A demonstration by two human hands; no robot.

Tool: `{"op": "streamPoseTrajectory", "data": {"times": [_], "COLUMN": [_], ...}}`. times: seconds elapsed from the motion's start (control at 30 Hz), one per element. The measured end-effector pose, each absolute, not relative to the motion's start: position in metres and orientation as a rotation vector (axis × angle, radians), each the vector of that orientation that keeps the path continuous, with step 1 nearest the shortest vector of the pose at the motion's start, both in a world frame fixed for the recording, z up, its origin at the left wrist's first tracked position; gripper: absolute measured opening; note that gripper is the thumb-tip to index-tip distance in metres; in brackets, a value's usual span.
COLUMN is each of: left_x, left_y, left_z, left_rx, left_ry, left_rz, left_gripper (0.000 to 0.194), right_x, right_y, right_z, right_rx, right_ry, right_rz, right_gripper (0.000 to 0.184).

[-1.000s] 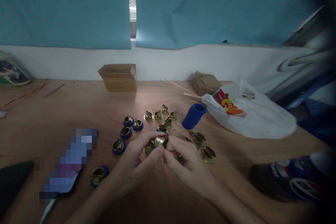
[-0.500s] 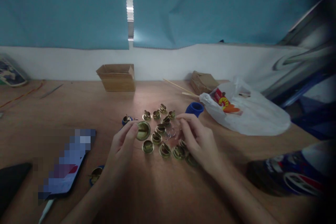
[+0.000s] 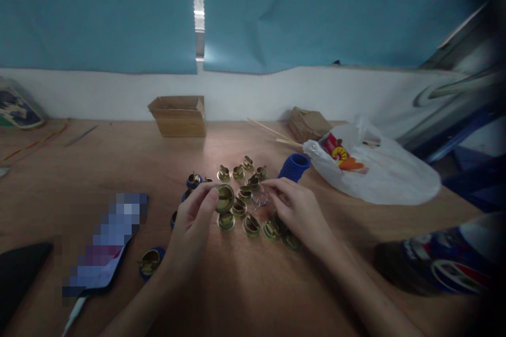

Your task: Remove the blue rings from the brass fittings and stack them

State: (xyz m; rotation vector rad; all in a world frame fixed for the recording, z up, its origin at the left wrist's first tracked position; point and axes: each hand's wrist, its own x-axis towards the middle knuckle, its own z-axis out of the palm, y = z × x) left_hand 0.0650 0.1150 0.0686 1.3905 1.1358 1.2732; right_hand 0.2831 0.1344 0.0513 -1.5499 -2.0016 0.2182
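My left hand pinches a brass drain plug-like fitting between thumb and fingers, its round face with a crossbar toward me. My right hand hovers with bent fingertips at a small pile of thin wire rings; whether a ring is between them is hidden. Several similar brass fittings stand around the pile, a few partly covered by my right hand. Fittings with blue rings lie to the left, some behind my left hand. A stack of blue rings leans just beyond my right hand.
A phone with a cable lies left. An open cardboard box and a brown paper packet stand near the wall. Right are a white plastic bag, thin sticks and a bottle lying on its side.
My hands, earlier together around a brass fitting, have moved apart. The left keeps the fitting, now turned to show its face; the right has gone to the wire rings.
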Motion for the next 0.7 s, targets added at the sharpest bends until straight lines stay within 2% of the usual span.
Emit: {"op": "streamPoseTrajectory", "data": {"times": [0.5,0.7], "left_x": [0.074,0.0744], "left_y": [0.1094,0.107], "left_z": [0.0668,0.0683], "left_rx": [1.382,1.383], "left_ry": [1.057,1.082], "left_rz": [1.189,1.173], "left_gripper": [0.023,0.021], "right_x": [0.2842,0.2834], "right_y": [0.1379,0.1375], "right_z": [0.0472,0.0476], "right_rx": [-1.714,-1.752], "right_ry": [-2.2,-2.224], "right_rz": [0.193,0.172], "right_gripper": [0.017,0.024]}}
